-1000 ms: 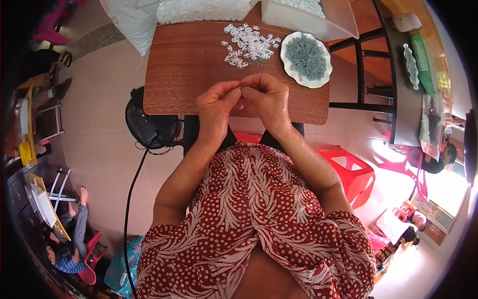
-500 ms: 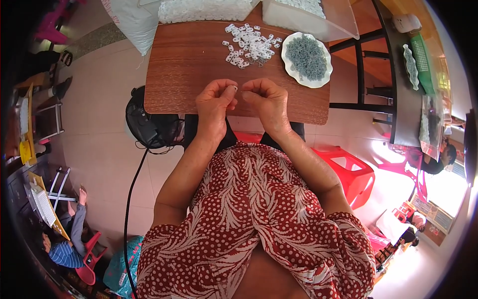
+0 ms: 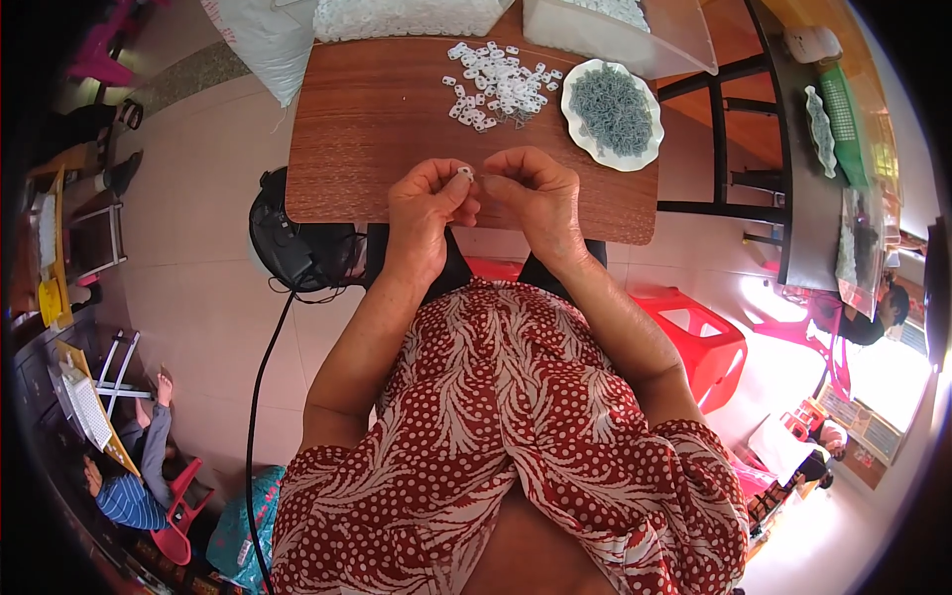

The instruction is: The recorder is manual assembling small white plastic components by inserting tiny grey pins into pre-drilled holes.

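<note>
While both hands meet above the wooden table (image 3: 377,139), the left hand (image 3: 426,203) and right hand (image 3: 531,198) pinch one small white plastic piece (image 3: 464,174); a white sack (image 3: 260,40) leans at the table's far-left corner.

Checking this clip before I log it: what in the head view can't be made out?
- Small white piece pinched between left hand and right hand: too small to tell its shape.
- Fingertips of both hands: curled together, hiding how the piece is held.
- Grey bits on the white plate: too fine to identify.
- Clear bin at the table's far edge: cut off by the frame top.
</note>
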{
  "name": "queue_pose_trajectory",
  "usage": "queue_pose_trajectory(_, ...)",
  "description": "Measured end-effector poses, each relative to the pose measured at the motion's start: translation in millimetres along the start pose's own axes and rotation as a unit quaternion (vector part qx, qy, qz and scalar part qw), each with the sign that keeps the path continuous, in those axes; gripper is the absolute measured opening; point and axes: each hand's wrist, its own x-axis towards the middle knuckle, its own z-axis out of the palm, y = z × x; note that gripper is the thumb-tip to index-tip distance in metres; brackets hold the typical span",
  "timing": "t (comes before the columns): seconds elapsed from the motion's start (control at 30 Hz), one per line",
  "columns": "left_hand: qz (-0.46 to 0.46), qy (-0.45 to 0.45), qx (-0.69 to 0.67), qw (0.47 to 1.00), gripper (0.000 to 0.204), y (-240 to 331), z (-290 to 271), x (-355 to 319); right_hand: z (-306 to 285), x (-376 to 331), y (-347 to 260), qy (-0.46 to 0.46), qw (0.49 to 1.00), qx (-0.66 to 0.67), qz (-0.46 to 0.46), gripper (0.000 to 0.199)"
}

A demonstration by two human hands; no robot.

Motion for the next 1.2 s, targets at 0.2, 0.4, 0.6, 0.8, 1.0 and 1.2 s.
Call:
queue_pose_trajectory(0.2, 0.011, -0.003, 0.037, 0.999, 0.006, 4, 5, -3, 2, 1, -4, 0.008, 0.999, -0.036, 0.000, 0.019)
queue_pose_trajectory(0.4, 0.024, -0.004, 0.073, 0.997, 0.005, 7, 7, -4, 4, 0, -5, -0.003, 0.999, -0.038, -0.011, 0.020)
queue_pose_trajectory(0.6, 0.048, 0.000, 0.131, 0.990, 0.003, 7, 8, -6, 5, 0, -10, -0.006, 1.000, -0.030, 0.003, 0.018)
queue_pose_trajectory(0.8, 0.126, 0.012, 0.161, 0.979, 0.004, -3, 11, -6, 8, -1, -13, 0.000, 1.000, -0.005, 0.014, 0.017)
queue_pose_trajectory(1.0, 0.080, 0.038, 0.090, 0.992, 0.004, 5, 15, -5, 8, 2, 4, 0.024, 0.994, -0.059, -0.088, 0.015)
queue_pose_trajectory(1.2, 0.065, 0.047, 0.097, 0.992, 0.005, 9, 17, -6, 7, 3, 11, 0.041, 0.963, -0.214, -0.161, 0.010)
